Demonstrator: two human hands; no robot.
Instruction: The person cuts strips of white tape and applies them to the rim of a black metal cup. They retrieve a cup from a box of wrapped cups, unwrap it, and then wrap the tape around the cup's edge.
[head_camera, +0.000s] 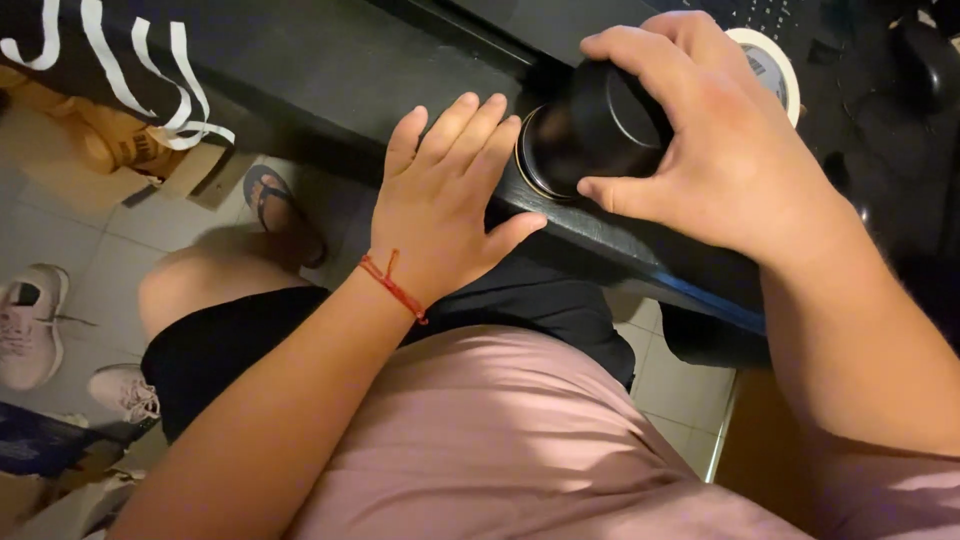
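Black cylindrical object (590, 125), lens-like, lies on its side at the near edge of the black desk (330, 60), its round glassy end with a thin gold rim facing left. Right hand (700, 150) is wrapped over it: fingers curled across the top, thumb pressed under the near side, so the hand is clamped on the cylinder. Left hand (440, 205) is flat and spread, fingers together and straight, fingertips touching or just beside the gold-rimmed end (contact hard to tell); it holds nothing. A red string bracelet (395, 287) sits on the left wrist.

Edges: the desk's near edge runs diagonally from upper left to lower right, and the cylinder sits right on it, partly over the lip. Below the edge is open space over the person's lap, with black shorts (220, 350) and pink shirt (500, 440). The tiled floor (60, 210) left of the knee has room, though shoes crowd it: a sandal (275, 205) under the desk edge and pale sneakers (35, 320) at far left.

Containers: a cardboard box (120, 140) sits on the floor at upper left, contents not visible. A white tape roll (775, 65) lies on the desk just behind the right hand. The cylinder's inside looks dark; cannot tell if anything is in it.
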